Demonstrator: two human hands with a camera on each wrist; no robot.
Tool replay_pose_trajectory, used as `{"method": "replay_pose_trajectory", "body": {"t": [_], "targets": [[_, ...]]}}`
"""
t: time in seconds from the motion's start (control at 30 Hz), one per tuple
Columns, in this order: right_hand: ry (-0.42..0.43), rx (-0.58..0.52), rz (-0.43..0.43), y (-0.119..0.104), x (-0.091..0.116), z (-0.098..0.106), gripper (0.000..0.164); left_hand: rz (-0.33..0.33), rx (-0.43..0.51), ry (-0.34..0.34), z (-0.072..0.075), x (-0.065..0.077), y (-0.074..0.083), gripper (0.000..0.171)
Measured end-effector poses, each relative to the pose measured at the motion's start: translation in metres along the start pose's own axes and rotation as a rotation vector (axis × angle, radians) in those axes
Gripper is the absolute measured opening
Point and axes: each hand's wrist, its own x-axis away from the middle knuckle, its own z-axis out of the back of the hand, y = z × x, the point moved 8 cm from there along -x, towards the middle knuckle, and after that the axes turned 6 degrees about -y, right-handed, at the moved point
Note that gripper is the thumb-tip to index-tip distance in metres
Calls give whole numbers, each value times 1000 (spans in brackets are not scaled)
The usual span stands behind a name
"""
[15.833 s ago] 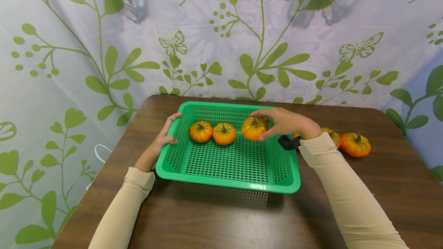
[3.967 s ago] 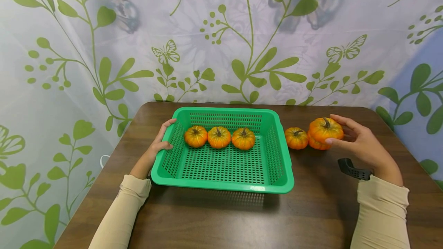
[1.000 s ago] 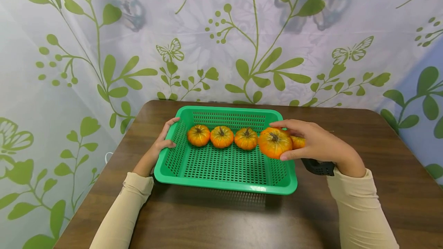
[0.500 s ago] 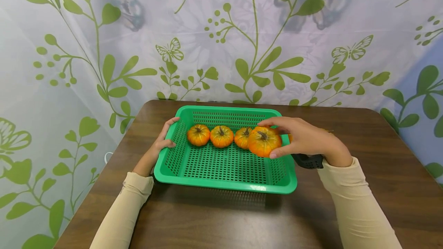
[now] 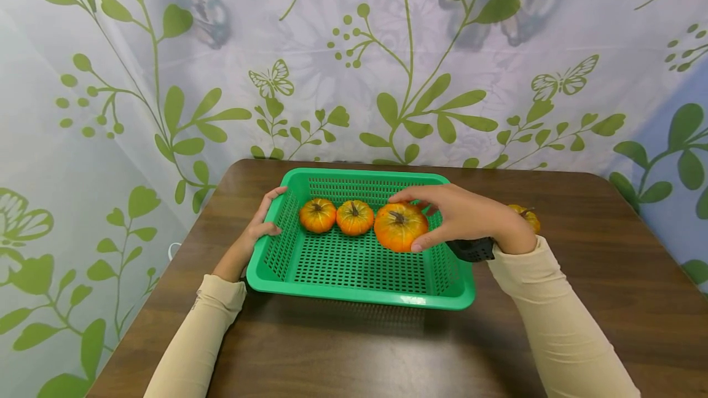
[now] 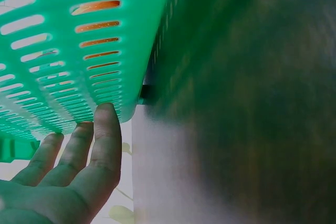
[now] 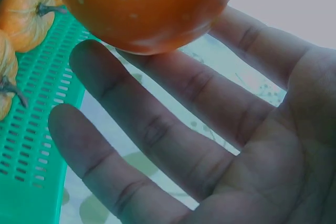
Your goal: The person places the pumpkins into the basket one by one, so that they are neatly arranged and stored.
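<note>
A green perforated plastic basket (image 5: 359, 301) stands on the table. My left hand (image 5: 251, 233) grips its left end, thumb over the rim and fingers against the outer wall, as the left wrist view shows from below. Between thumb and fingers, my right hand (image 5: 461, 214) holds an orange pumpkin (image 5: 401, 227) above the basket's right part. Two smaller pumpkins, one far left (image 5: 318, 215) and one beside it (image 5: 354, 218), lie along the back. The third pumpkin of that row is hidden behind the held one. The right wrist view shows the held pumpkin's underside (image 7: 149, 11).
On the brown wooden table (image 5: 608, 281), a pumpkin (image 5: 527, 217) shows partly behind my right wrist, right of the basket. A leaf-patterned cloth (image 5: 354, 66) hangs along the table's back edge. A white cable (image 5: 173, 250) is at the left edge.
Four seconds ago my right hand held the pumpkin over another one right of the basket. It has since carried it left over the basket, covering the third pumpkin. My left hand has stayed.
</note>
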Motion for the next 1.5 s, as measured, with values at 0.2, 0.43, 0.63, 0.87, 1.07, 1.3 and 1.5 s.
{"method": "replay_pose_trajectory", "body": {"t": [0.2,0.43,0.63,0.87,1.07,1.3,1.5], "targets": [[-49,16,7,-2,-14,-5,74,41,-4,28,-2,0,3,93],[-90,18,8,-5,-30,-12,74,38,-11,25,-2,-1,3,95],[-111,12,17,-7,-43,-19,75,25,2,25,-2,-1,2,94],[-145,-26,51,-8,-60,-30,74,41,-6,41,-2,-1,2,94],[-196,-57,36,-9,-73,-41,76,51,-10,29,-2,-1,0,95],[-232,-35,2,-8,-88,-50,75,47,-25,36,-1,-2,1,95],[-270,-21,-19,-9,-98,-55,74,48,-24,40,0,-2,1,96]]}}
